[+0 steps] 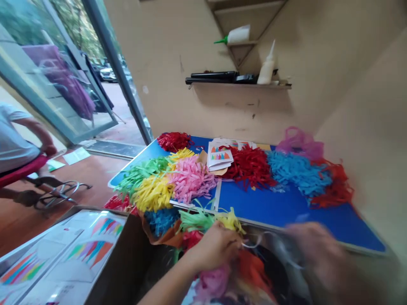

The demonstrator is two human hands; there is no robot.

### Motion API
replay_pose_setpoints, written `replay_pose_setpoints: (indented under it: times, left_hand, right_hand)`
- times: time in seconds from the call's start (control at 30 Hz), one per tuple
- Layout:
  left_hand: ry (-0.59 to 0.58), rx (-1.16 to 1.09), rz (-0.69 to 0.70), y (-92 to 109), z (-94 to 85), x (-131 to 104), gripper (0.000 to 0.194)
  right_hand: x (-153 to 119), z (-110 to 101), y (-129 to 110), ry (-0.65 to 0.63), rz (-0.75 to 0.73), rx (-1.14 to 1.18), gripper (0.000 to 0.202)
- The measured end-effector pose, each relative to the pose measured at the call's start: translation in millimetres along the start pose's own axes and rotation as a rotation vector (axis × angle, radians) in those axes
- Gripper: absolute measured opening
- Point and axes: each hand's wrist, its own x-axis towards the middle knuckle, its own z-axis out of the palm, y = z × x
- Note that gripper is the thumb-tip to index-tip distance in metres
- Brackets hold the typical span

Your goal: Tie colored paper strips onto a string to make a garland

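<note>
My left hand (219, 245) is closed at the near edge of the table, pinching a bunch of tissue-paper tassels. Green tassels (195, 220) and a yellow tassel (231, 221) stick up beyond the fingers; a pink tassel (211, 283) and an orange tassel (254, 269) hang below. A white string (259, 240) runs from this hand toward the right. My right hand (318, 245) is smeared by motion beside it, so its fingers and anything in them cannot be made out. Clear plastic (281, 250) shows between the hands.
On the blue table (241, 207) lie heaps of pink (192, 180), yellow (154, 192), red (251, 165) and blue (299, 173) paper strips, plus printed cards (220, 159). A cardboard box (117, 262) of printed packs stands left. A person (19, 140) sits near the door.
</note>
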Motion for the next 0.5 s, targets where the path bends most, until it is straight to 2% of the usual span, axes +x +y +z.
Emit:
replay_pose_setpoints:
  times: [0.1,0.17,0.27,0.37,0.5]
  left_hand:
    - [0.043,0.018,-0.016,14.1,2.8,12.8,0.024]
    - [0.042,-0.045,-0.046,17.9,1.1,17.9,0.022]
    - [-0.006,-0.111,-0.031,14.6,-3.4,21.3,0.013]
    - [0.024,-0.12,0.074,12.0,-4.4,22.2,0.006]
    - [0.123,0.002,0.084,15.6,-8.9,17.5,0.024]
  right_hand:
    - [-0.4,46.1,5.1,-0.4,-0.031,-0.232,0.032]
    - [0.8,63.6,2.5,-0.509,-0.047,-0.188,0.036]
    - [2.2,68.1,-7.7,-0.452,-0.018,0.073,0.04]
    - [3.7,64.3,-21.5,-0.418,0.022,0.311,0.041]
    - [8.9,64.3,-36.9,-0.369,-0.021,0.38,0.038]
